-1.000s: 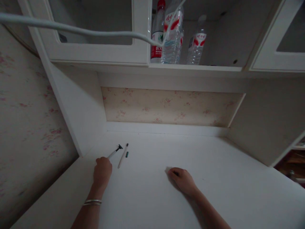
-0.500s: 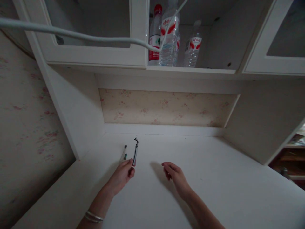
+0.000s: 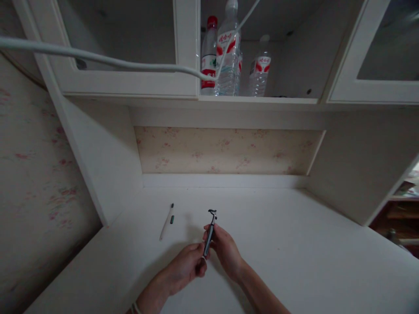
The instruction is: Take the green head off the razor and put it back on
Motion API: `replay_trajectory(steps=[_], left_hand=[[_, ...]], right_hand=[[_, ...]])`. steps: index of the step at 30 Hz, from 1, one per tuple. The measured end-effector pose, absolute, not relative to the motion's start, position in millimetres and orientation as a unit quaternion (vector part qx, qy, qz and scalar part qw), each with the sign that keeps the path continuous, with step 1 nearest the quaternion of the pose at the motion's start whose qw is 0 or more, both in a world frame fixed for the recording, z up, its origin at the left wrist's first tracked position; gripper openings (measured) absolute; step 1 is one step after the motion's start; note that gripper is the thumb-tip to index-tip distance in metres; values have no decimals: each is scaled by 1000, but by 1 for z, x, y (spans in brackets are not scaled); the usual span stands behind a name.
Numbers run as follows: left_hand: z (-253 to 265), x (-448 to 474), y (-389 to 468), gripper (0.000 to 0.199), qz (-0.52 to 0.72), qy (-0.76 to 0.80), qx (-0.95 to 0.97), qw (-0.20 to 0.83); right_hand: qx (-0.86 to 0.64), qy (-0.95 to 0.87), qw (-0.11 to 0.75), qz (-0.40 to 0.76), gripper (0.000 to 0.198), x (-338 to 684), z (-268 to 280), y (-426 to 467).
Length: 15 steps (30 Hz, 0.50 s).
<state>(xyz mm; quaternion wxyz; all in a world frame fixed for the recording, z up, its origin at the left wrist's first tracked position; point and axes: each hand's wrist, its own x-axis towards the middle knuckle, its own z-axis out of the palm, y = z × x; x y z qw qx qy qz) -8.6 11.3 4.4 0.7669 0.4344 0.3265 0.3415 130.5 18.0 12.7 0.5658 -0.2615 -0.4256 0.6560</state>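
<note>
A slim razor-like tool (image 3: 210,229) with a dark head points up and away over the white desk (image 3: 294,244). My left hand (image 3: 185,267) grips its lower end. My right hand (image 3: 224,248) pinches the handle higher up, just below the head. Both hands meet at the desk's middle, a little above the surface. A white pen (image 3: 166,222) lies on the desk to the left of my hands, with a small green cap (image 3: 172,219) beside it.
Above the desk an open cupboard shelf (image 3: 258,99) holds three water bottles (image 3: 227,56). A white cable (image 3: 98,59) runs across the cupboard doors. Floral wallpaper (image 3: 36,174) covers the wall at left. A side panel (image 3: 369,165) bounds the desk at right.
My left hand lifted the tool from beside the pen and carried it right to the desk's middle. My right hand rose from the desk and took hold of the handle.
</note>
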Motion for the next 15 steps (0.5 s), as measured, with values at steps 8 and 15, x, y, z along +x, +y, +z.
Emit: replay_trajectory(steps=[8,15], left_hand=[[-1,-12,14,28,300,340,525,720],[15,-24,23,25,419,315,501,688]], right_hand=[[-262,-407,572,662,37,137,12,17],[-252,-386,568,682,31,136,18,6]])
